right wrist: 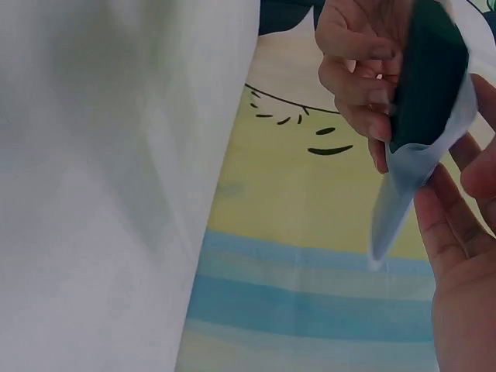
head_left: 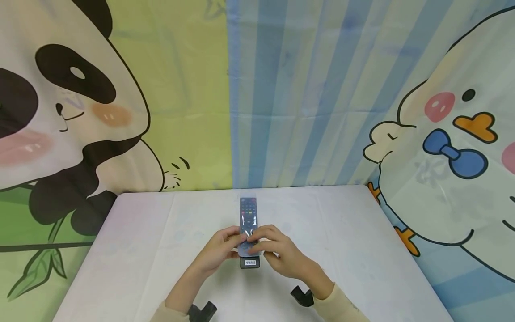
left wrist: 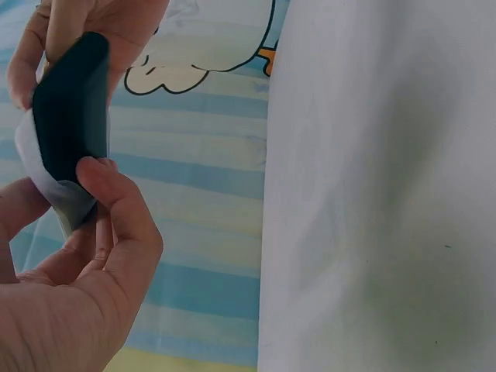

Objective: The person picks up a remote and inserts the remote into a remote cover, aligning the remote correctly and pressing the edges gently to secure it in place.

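A dark remote control (head_left: pixel 248 210) with several rows of buttons stands out over the white table, its long axis pointing away from me. A translucent plastic sleeve (right wrist: pixel 399 201) covers most of it; the black near end, with a white label, sticks out of the sleeve. My left hand (head_left: pixel 217 250) grips the remote's left edge through the sleeve, thumb on the front. From the right, my right hand (head_left: pixel 283 252) pinches the sleeved remote near its lower part, fingertips over the front. Both wrist views show the remote's plain dark back and the sleeve's loose edge between the hands.
Underneath is a white-covered table (head_left: pixel 322 223). Behind it hangs a cloth backdrop (head_left: pixel 297 89) with a panda, stripes and a white cartoon bird. Black wrist mounts (head_left: pixel 302 296) show at both sleeve cuffs.
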The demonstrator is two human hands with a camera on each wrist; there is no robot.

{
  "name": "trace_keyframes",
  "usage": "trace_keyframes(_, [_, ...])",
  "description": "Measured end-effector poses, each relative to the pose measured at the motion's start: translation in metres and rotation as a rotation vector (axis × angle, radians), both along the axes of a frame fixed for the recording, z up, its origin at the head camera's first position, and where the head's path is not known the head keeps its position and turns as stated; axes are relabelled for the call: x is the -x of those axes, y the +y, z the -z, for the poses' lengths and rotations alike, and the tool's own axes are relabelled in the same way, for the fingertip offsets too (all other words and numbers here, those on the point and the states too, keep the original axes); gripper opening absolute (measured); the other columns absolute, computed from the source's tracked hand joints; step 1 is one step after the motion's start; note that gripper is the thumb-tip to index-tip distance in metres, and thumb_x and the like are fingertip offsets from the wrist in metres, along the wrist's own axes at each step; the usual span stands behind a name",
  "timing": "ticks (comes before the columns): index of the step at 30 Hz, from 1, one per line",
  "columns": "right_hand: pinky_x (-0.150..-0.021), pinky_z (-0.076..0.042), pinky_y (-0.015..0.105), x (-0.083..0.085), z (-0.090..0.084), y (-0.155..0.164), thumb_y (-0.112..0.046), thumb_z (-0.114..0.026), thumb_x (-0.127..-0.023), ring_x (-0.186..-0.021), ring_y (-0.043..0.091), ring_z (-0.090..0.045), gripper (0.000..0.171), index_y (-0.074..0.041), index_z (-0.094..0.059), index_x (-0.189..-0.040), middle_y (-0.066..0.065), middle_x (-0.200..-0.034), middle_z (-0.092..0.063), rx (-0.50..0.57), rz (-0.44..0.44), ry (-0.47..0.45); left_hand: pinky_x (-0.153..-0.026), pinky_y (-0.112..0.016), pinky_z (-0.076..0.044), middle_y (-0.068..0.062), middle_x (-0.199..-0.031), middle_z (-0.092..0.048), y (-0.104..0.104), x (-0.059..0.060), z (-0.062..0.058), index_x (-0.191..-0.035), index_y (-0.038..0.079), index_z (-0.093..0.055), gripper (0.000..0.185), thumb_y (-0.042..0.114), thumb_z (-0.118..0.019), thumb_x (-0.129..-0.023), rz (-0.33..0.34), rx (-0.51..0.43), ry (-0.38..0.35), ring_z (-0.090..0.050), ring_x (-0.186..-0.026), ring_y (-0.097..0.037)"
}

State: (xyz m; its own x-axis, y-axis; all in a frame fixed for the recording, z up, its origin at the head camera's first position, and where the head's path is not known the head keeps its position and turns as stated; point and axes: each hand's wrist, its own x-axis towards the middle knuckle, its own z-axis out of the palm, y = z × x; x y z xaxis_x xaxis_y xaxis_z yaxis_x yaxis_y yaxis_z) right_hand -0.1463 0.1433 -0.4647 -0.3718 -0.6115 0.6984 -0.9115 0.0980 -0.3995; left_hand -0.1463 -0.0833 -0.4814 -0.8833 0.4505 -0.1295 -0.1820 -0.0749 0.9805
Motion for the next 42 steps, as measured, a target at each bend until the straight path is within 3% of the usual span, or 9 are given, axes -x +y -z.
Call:
trace_keyframes(6, [-0.084, -0.053, 0.032, -0.005, -0.009, 0.0, 0.026, -0.057, -0.08, -0.095, 0.03, -0.063, 0.034, 0.001, -0.067, -0.1, 0.015, -0.101, -0.066, 0.119, 0.109, -0.136, -0.08, -0.041, -0.057, -0.012, -0.109, -0.066, 0.004, -0.003, 0.002, -0.131, -0.003, -0.057, 0.04, 0.024, -0.063, -0.101, -0.018, 0.072, 0.067, -0.066, -0.096, -0.023])
trace_keyframes(11, [-0.068, -0.057, 0.037, -0.012, -0.024, -0.001, 0.02, -0.064, -0.085, -0.083, 0.03, -0.065, 0.021, 0.008, -0.061, -0.102, 0.017, -0.094, -0.066, 0.16, 0.292, -0.276, -0.082, -0.04, -0.057, -0.012, -0.111, -0.064, 0.008, -0.006, 0.002, -0.133, 0.0, -0.057, 0.041, 0.025, -0.062, -0.101, -0.032, 0.114, 0.114, -0.066, -0.099, -0.024])
trace_keyframes(15, [-0.057, -0.055, 0.036, -0.012, -0.03, -0.001, 0.01, -0.067, -0.09, -0.074, 0.022, -0.063, 0.012, 0.005, -0.061, -0.099, 0.011, -0.087, -0.065, 0.165, 0.405, -0.373, -0.083, -0.037, -0.056, -0.013, -0.117, -0.061, 0.01, -0.009, 0.001, -0.136, 0.003, -0.056, 0.041, 0.027, -0.06, -0.102, 0.0, 0.125, 0.162, -0.066, -0.103, -0.026])
trace_keyframes(18, [-0.052, -0.052, 0.031, -0.01, -0.031, -0.001, 0.007, -0.064, -0.094, -0.067, 0.014, -0.058, 0.008, 0.0, -0.06, -0.092, 0.007, -0.078, -0.062, 0.156, 0.406, -0.402, -0.083, -0.039, -0.056, -0.015, -0.12, -0.058, 0.012, -0.011, 0.0, -0.138, 0.006, -0.055, 0.042, 0.029, -0.059, -0.103, 0.048, 0.112, 0.168, -0.066, -0.106, -0.028])
trace_keyframes(22, [-0.049, -0.046, 0.024, -0.004, -0.024, 0.002, 0.014, -0.062, -0.091, -0.06, 0.008, -0.05, 0.02, -0.003, -0.056, -0.082, 0.004, -0.069, -0.055, 0.148, 0.354, -0.327, -0.081, -0.046, -0.057, -0.016, -0.12, -0.057, 0.013, -0.014, 0.002, -0.145, 0.014, -0.047, 0.046, 0.034, -0.054, -0.105, 0.12, 0.084, 0.125, -0.065, -0.107, -0.031])
trace_keyframes(28, [-0.052, -0.041, 0.02, 0.012, -0.005, 0.011, 0.02, -0.066, -0.084, -0.059, 0.006, -0.046, 0.028, -0.007, -0.059, -0.082, 0.0, -0.068, -0.051, 0.175, 0.296, -0.195, -0.08, -0.061, -0.053, -0.021, -0.12, -0.062, 0.016, -0.014, 0.006, -0.154, 0.018, -0.029, 0.054, 0.032, -0.051, -0.107, 0.253, -0.065, 0.01, -0.067, -0.103, -0.037])
trace_keyframes(33, [-0.053, -0.034, 0.018, 0.016, -0.003, 0.014, 0.013, -0.065, -0.089, -0.061, 0.002, -0.038, 0.029, -0.014, -0.057, -0.082, -0.005, -0.068, -0.044, 0.151, 0.243, -0.145, -0.078, -0.057, -0.055, -0.021, -0.117, -0.065, 0.019, -0.015, 0.005, -0.158, 0.014, -0.024, 0.065, 0.026, -0.057, -0.104, 0.245, -0.097, -0.023, -0.068, -0.1, -0.035])
trace_keyframes(42, [-0.05, -0.03, 0.015, 0.016, -0.006, 0.009, -0.006, -0.055, -0.103, -0.059, -0.001, -0.031, 0.027, -0.013, -0.05, -0.078, -0.005, -0.065, -0.038, 0.095, 0.209, -0.006, -0.071, -0.062, -0.055, -0.021, -0.113, -0.066, 0.022, -0.019, -0.006, -0.152, 0.012, -0.037, 0.053, 0.029, -0.055, -0.105, 0.182, -0.086, -0.018, -0.069, -0.094, -0.035])
